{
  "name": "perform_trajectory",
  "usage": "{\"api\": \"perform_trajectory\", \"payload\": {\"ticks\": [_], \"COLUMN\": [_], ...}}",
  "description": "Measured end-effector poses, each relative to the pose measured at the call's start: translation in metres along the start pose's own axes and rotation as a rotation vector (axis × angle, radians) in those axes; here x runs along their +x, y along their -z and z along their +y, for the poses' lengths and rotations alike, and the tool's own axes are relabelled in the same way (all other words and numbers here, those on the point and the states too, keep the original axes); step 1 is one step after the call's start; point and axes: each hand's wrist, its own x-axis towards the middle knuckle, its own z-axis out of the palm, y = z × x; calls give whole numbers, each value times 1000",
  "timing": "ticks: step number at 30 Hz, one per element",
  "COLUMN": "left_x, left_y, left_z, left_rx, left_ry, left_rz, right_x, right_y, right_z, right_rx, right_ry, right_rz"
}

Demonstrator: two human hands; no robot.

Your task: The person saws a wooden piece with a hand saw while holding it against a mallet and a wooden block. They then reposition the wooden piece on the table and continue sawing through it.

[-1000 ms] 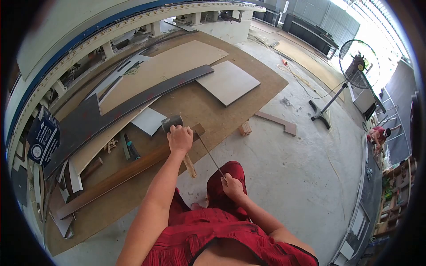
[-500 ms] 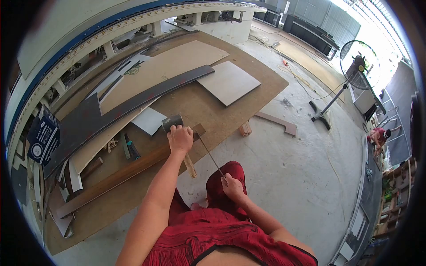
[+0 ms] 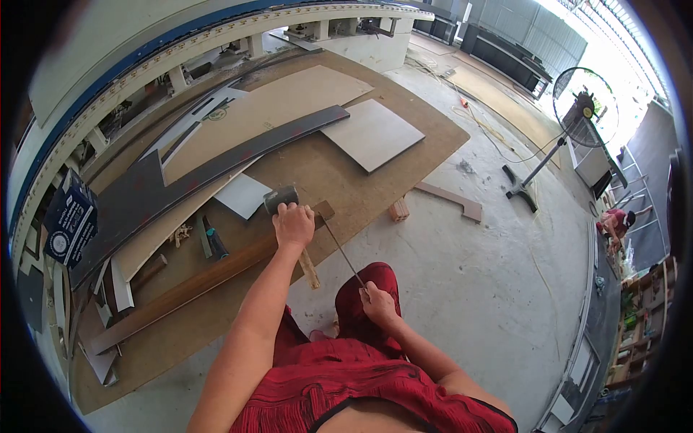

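My left hand (image 3: 294, 225) is closed around a mallet just below its dark cylindrical head (image 3: 280, 198). The mallet's wooden handle (image 3: 310, 271) sticks out below my wrist, toward me. Under that hand runs a long brown wooden beam (image 3: 209, 283), lying along the near side of the low board-topped surface. In my right hand (image 3: 380, 304), held in front of my knee, is a thin metal rod (image 3: 342, 251). Its far tip meets the beam's right end, close to my left fingers. My right fingers hide the rod's near end.
A dark L-shaped panel (image 3: 137, 191), pale boards (image 3: 375, 136) and a hand plane (image 3: 214, 243) lie beyond the beam. At left stands a dark blue box (image 3: 71, 220). A large machine (image 3: 249, 47) borders the back. On the floor at right are a fan (image 3: 534, 169) and a person (image 3: 616, 222).
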Motion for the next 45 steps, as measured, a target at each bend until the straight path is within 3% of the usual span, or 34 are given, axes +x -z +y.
{"api": "perform_trajectory", "payload": {"ticks": [6, 14, 20, 23, 25, 28, 32, 35, 38, 42, 45], "left_x": [0, 1, 0, 1, 0, 1, 1, 0, 1, 1, 1], "left_y": [3, 1, 0, 1, 3, 0, -2, -2, -3, -2, -3], "left_z": [-1, -1, -2, -1, 0, -1, -3, -3, -4, -2, -3], "left_rx": [11, 27, 20, -5, -25, 11, 30, 25, -3, -18, -14], "left_ry": [-1, -5, 0, 12, 11, -2, -3, 6, 1, 4, 12], "left_rz": [-22, -29, -5, -6, -31, -33, -11, -18, -11, -3, 3], "right_x": [20, 112, 45, 2, 4, 45, 124, 135, 104, 25, 10], "right_y": [-1, -9, 4, 15, 18, 10, -8, -14, -7, 10, 14], "right_z": [-9, -55, -19, -5, -9, -19, -59, -62, -45, -13, -4], "right_rx": [-12, -19, -10, -56, -29, -24, 11, 19, 6, -39, -43], "right_ry": [-26, 14, 5, -149, -147, -12, 5, 46, 47, -86, -169], "right_rz": [-24, -24, -76, -165, -145, -87, -21, 16, -2, -90, -126]}}
